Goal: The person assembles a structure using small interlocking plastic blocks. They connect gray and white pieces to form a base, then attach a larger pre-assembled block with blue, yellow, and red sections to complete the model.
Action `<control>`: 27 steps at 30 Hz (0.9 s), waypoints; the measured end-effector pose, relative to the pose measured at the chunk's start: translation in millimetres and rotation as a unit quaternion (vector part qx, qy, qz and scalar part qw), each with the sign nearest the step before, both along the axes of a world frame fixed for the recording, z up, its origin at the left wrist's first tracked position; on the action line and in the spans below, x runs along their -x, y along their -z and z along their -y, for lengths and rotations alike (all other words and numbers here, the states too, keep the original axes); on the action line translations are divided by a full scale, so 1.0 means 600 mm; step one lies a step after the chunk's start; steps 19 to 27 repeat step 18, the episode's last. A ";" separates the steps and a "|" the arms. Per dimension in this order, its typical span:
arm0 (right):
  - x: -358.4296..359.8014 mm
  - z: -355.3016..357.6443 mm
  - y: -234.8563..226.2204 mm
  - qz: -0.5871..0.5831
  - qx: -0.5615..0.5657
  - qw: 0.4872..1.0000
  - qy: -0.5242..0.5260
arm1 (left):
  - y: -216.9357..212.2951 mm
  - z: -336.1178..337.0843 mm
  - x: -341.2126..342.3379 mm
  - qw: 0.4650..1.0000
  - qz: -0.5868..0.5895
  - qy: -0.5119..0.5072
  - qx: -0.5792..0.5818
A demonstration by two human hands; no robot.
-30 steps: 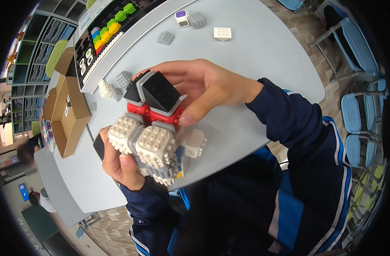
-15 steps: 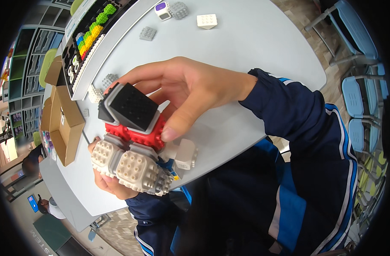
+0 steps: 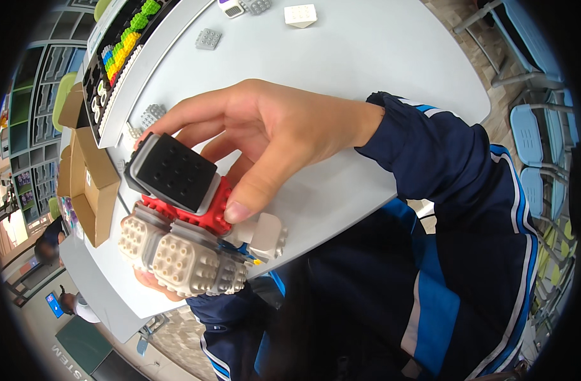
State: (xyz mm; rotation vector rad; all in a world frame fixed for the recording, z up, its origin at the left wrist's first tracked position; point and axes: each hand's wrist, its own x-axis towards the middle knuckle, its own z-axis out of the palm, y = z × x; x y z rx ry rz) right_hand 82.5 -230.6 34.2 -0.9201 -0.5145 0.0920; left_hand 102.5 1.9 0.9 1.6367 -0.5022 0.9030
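Over the table edge, our right hand pinches a black studded block onto the red block, seemingly not fully seated. Our left hand, mostly hidden, grips the grey cube cluster from below. Loose pieces remain unused.

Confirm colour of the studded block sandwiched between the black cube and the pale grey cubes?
Red block, seen in the head view, under the black cube gripped by the right hand.
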 end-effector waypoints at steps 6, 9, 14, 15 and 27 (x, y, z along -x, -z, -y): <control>0.007 0.004 -0.011 -0.033 -0.011 0.999 -0.014 | -0.022 -0.003 0.004 0.999 -0.037 0.038 -0.006; 0.007 0.004 -0.010 -0.025 -0.017 0.999 -0.012 | -0.052 -0.012 0.007 0.993 -0.087 0.078 -0.011; 0.006 0.008 -0.003 -0.012 -0.007 1.000 -0.008 | -0.114 -0.032 -0.011 0.945 -0.238 0.217 -0.055; 0.005 0.006 -0.004 -0.019 -0.013 1.000 -0.020 | -0.128 -0.042 -0.017 0.933 -0.260 0.239 -0.073; 0.003 0.002 -0.010 -0.027 -0.003 0.998 -0.050 | -0.151 -0.075 -0.060 0.871 -0.329 0.341 -0.127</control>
